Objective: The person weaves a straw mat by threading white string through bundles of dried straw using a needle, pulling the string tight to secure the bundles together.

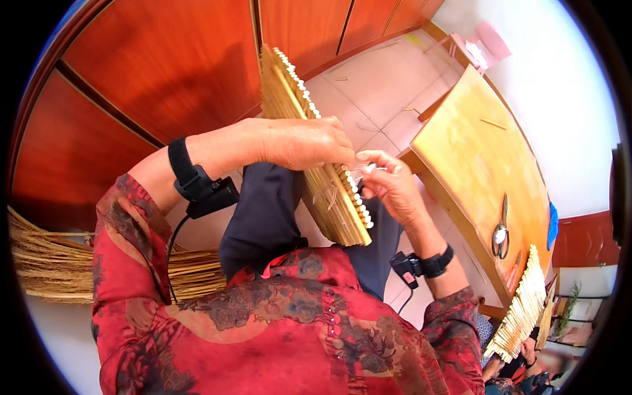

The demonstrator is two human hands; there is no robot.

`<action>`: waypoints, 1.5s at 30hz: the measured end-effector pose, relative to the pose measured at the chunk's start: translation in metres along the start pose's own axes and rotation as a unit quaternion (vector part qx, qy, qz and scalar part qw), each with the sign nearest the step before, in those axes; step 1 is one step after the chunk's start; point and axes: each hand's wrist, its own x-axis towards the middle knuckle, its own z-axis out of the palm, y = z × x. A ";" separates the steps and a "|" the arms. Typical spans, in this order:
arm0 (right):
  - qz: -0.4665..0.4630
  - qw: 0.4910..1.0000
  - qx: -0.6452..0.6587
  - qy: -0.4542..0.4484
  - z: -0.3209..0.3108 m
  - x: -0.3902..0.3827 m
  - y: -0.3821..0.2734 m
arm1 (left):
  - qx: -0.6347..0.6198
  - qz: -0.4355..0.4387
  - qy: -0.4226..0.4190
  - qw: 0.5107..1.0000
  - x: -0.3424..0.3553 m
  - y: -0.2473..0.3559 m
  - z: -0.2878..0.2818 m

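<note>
Pinching thin pale strand (357,177) with right hand (395,189), centre of frame. Curling left hand (308,143) across tilted stalk panel (334,212) mid-frame, probably bracing it against lap (263,210) for steadiness; cannot tell left hold.

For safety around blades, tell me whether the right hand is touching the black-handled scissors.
Apart: the head view shows the edge of the wooden table between the right hand and the black-handled scissors lying on top.

Mat (336,207) partly behind left hand (306,141)
</note>
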 end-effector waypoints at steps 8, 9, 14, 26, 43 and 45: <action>-0.021 0.993 0.114 0.005 0.015 0.019 0.021 | 0.081 0.019 0.051 0.995 -0.013 -0.008 0.016; -0.027 0.993 0.116 0.021 0.019 0.021 0.020 | 0.083 0.012 0.045 0.995 -0.015 -0.011 0.018; 0.000 0.999 0.042 0.025 0.032 0.022 0.039 | 0.033 -0.002 0.057 0.998 -0.021 -0.004 0.024; 0.013 0.983 -0.170 0.073 0.031 -0.010 0.032 | -0.561 -0.386 0.270 0.680 -0.050 0.034 0.084; -0.089 0.849 -0.509 0.107 0.029 -0.026 -0.009 | -0.511 -0.413 0.215 0.722 -0.044 0.019 0.083; -0.112 0.843 -0.517 0.098 0.026 -0.032 -0.010 | -0.612 -0.404 0.174 0.658 -0.047 0.023 0.069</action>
